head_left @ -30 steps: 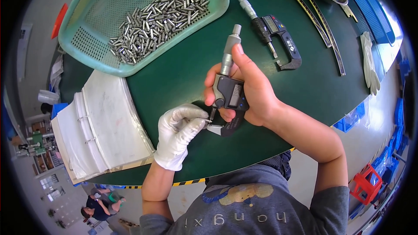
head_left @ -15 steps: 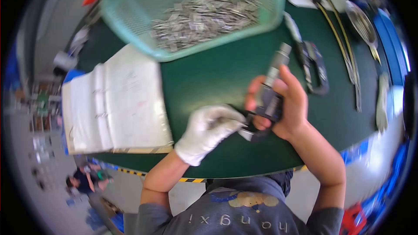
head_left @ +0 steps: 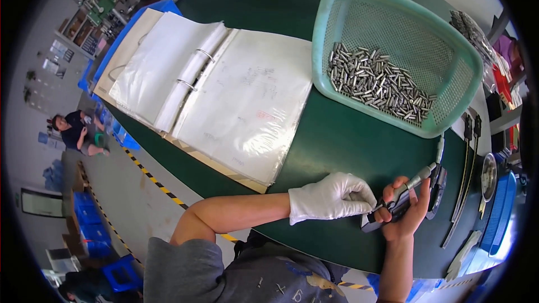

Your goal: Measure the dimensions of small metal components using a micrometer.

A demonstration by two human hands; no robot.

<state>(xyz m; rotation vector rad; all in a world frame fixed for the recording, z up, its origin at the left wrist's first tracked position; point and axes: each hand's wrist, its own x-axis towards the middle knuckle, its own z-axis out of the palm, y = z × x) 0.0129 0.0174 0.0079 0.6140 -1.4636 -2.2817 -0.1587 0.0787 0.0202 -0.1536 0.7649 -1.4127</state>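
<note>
My right hand (head_left: 409, 213), bare, is wrapped round a digital micrometer (head_left: 400, 199), its silver barrel pointing up and to the right. The micrometer's dark frame reaches toward my left hand (head_left: 339, 196), which wears a white glove. Thumb and fingers of that hand are pinched together at the micrometer's jaws; whatever they hold is too small and hidden to make out. Beyond the hands stands a green mesh basket (head_left: 323, 73) holding many small silver metal pins (head_left: 382, 84). A second micrometer (head_left: 437, 191) lies just right of my right hand.
An open ring binder (head_left: 241, 95) with sleeved pages covers the table's left part. Two long calipers (head_left: 465, 174), a metal strainer (head_left: 488, 177), a white glove (head_left: 464, 255) and a blue tray (head_left: 499, 213) lie at the right. Another person (head_left: 78, 132) sits beyond the left edge.
My view has swung left, so the binder, basket and hands appear farther right. Both hands stay together at the micrometer, the right still gripping it and the left still pinched.
</note>
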